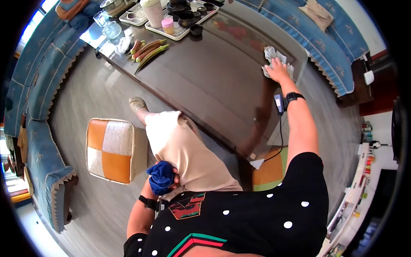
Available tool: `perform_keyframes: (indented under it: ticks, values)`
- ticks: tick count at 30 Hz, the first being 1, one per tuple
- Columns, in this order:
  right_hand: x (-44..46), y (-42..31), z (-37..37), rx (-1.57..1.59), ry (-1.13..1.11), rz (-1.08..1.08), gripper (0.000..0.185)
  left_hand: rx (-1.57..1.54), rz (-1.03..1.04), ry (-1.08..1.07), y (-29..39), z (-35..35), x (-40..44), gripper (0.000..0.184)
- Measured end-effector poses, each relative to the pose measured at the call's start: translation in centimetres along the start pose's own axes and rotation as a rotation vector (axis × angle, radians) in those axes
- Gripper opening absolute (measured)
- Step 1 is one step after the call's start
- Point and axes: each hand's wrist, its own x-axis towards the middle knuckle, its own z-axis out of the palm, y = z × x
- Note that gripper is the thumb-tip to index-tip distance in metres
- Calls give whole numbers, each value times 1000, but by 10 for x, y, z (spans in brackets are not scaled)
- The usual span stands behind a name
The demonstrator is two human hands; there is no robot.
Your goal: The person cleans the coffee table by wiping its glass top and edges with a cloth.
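My left hand (176,180) is closed around a bunched dark blue cloth (161,177), held close to my lap. Out on the far right part of the dark glass-topped table (205,81), my right hand (278,71) presses down on a crumpled white cloth (274,55). Its fingers curve over the cloth, which spreads out on both sides. A black band with a small grey device (279,103) on a cable is at my right wrist.
Several okra-like pods (147,51) lie at the table's left edge, near two glasses (111,30). Trays (182,34) hold a white tumbler (153,13), a pink-lidded jar (168,25) and dark teaware. An orange-and-white stool (112,150) stands left; blue sofas (40,81) surround it. Another person (77,13) sits back left.
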Motion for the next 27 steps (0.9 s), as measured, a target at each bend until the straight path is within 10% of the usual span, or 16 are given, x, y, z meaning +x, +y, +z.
perform_keyframes:
  ticks: [27]
  values:
    - [-17, -310, -45, 202, -97, -575, 73, -57, -34, -12, 1, 16, 6, 79]
